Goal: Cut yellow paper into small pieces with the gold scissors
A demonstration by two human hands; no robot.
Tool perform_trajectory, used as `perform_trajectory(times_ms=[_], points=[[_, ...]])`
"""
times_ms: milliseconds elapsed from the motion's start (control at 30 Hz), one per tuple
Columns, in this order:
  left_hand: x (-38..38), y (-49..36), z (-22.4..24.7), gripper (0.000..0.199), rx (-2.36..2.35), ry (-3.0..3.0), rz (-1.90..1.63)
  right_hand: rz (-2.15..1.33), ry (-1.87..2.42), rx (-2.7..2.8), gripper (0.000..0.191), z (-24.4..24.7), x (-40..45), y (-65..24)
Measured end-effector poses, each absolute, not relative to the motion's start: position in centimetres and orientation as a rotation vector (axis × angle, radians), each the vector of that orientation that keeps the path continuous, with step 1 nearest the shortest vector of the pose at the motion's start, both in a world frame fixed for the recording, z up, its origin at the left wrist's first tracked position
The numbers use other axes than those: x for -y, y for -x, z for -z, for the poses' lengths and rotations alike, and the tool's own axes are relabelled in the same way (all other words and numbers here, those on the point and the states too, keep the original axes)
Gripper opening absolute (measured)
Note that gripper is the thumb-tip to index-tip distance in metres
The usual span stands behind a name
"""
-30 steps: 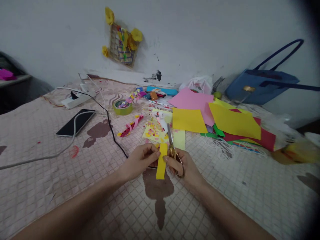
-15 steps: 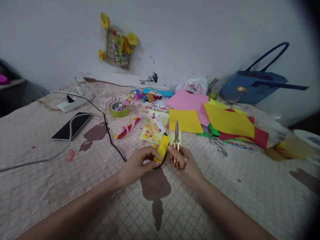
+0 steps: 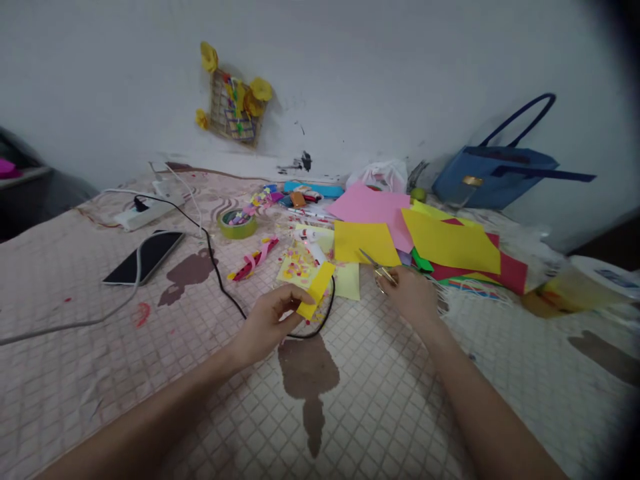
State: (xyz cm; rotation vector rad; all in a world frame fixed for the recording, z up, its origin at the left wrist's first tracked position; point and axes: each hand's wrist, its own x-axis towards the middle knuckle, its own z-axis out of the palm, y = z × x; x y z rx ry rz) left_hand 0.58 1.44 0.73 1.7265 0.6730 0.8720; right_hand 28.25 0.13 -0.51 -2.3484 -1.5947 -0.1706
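Between the thumb and fingers of my left hand [image 3: 273, 320] is a small yellow strip of paper [image 3: 317, 291], tilted up above the table. My right hand [image 3: 413, 293] is closed on gold-handled scissors [image 3: 381, 269], their blades pointing up and left over a yellow sheet [image 3: 367, 241]. Beyond the strip lies a white glue gun [image 3: 315, 249] on pale yellow paper [image 3: 349, 281] scattered with small pink and yellow bits. The glue gun's black cord [image 3: 327, 310] curves around beneath the strip.
Left of centre are a pink-wrapped stick [image 3: 254, 259], a green tape roll [image 3: 237, 225], a phone [image 3: 145, 257] and a power strip [image 3: 149, 212]. Coloured sheets [image 3: 453, 241] and white string lie to the right. A plastic tub [image 3: 585, 285] and a blue bag [image 3: 493, 177] stand further right.
My right hand has moved right with the scissors, away from the yellow strip, and the blades now point left. My left hand still holds the strip. The view has shifted slightly.
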Motion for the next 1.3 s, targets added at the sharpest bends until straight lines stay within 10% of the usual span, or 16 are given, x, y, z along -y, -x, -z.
perform_trajectory(times_ms=[467, 700, 867, 1300], points=[[-1.2, -0.4, -0.5, 0.008, -0.645, -1.757, -0.922, -0.127, 2.089, 1.491, 0.022, 1.2, -0.3, -27.8], [-1.0, -0.7, -0.5, 0.008, -0.615, -1.663, -0.924, -0.663, 1.660, 1.423, 0.047, 1.0, 1.1, -22.3], [-0.8, -0.8, -0.9, 0.010, -0.612, -1.647, -0.811, -1.255, 1.152, 1.084, 0.027, 0.4, 2.8, -18.1], [-0.9, -1.3, 0.0, 0.026, -0.661, -1.159, -0.697, -1.281, 1.128, 1.052, 0.024, 0.7, 4.0, -16.7]])
